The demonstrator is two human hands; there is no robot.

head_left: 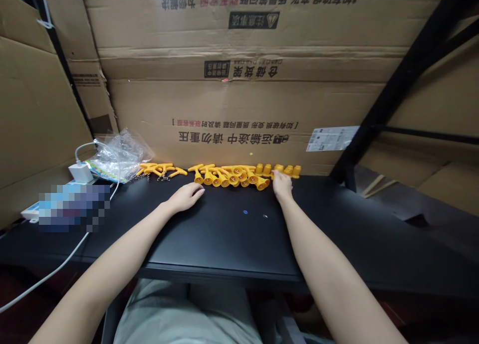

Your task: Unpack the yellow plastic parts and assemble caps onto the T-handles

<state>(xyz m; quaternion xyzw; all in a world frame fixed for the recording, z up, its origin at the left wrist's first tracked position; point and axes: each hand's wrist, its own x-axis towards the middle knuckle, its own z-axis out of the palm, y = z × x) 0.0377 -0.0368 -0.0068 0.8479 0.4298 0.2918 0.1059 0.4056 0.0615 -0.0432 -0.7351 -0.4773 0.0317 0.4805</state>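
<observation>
A row of several small yellow plastic parts lies along the far edge of the black table, against a cardboard wall. More T-shaped yellow pieces with small chains lie at the row's left end. Short yellow caps stand at the right end. My left hand rests flat on the table just in front of the row, fingers stretched out and empty. My right hand reaches to the caps, its fingertips touching them; its fingers are curled away from the camera and I cannot see a grip.
A clear plastic bag lies at the back left beside a white charger with a white cable running off the table's front left. Large cardboard boxes wall the back. A black metal frame slants at the right.
</observation>
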